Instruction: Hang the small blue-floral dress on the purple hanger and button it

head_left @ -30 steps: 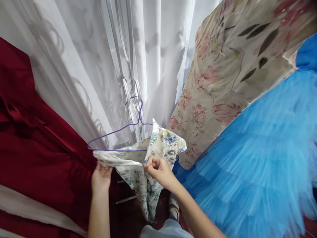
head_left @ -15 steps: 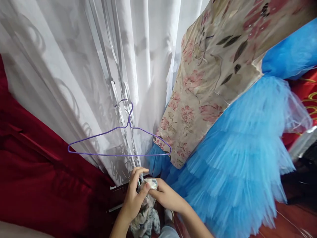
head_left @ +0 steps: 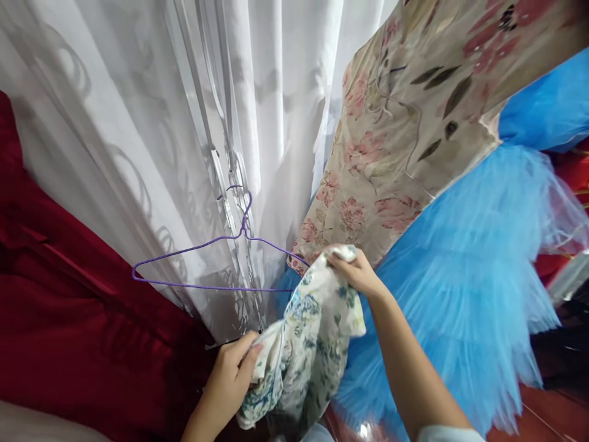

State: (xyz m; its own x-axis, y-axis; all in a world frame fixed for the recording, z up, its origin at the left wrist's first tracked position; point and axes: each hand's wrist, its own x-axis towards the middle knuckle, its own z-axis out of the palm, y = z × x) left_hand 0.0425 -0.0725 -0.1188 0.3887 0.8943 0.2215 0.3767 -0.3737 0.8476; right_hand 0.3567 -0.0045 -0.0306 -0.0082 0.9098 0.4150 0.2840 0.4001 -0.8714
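Note:
Both my hands hold a small white garment with a blue floral print [head_left: 308, 344]. My right hand [head_left: 356, 273] grips its top edge, raised close to the right end of a bare purple wire hanger [head_left: 202, 285]. My left hand [head_left: 232, 371] pinches the lower left edge of the garment, below the hanger. The hanger hangs by its hook on a white rail in front of a sheer white curtain [head_left: 161, 141], with nothing on it.
A dark red garment [head_left: 69, 313] hangs at the left. At the right hang a beige dress with pink flowers [head_left: 405, 135] and a bright blue tulle skirt [head_left: 464, 276]. A red-brown floor [head_left: 543, 411] shows at the bottom right.
The floral garment came off the hanger, was bunched low between both hands, and is now spread again. My right hand has lifted its top edge toward the hanger's right end.

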